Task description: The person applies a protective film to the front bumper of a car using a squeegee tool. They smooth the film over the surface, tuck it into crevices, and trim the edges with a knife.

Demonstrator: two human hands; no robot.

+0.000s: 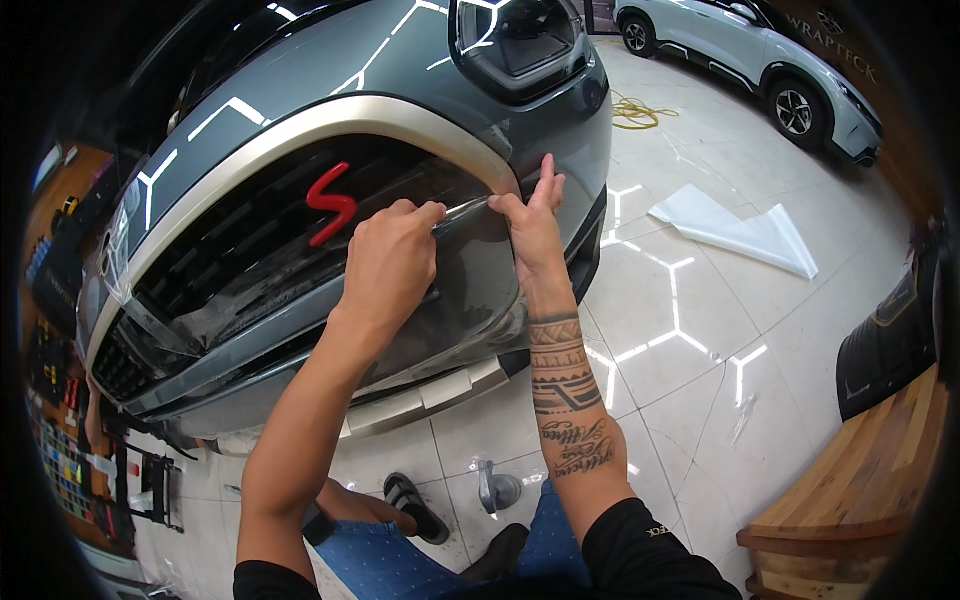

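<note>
In front of me is the nose of a grey-green car (560, 160), with a pale gold trim (350, 115) around its dark grille (235, 215) and a red S-shaped emblem (332, 205). Clear film (463, 212) stretches in a taut strip between my hands near the trim's right end. My left hand (392, 255) is closed on the film just right of the emblem. With thumb bent in on the film's other end, my right hand (537, 225) has its fingers pointing up beside the bumper corner. Its grip is partly hidden.
A crumpled white sheet (740, 232) lies on the tiled floor at right. Further back are a yellow cable (640, 112) and a pale blue car (700, 35). A wooden bench (850, 480) stands at lower right. Near my feet is a grey suction-cup-like object (497, 488).
</note>
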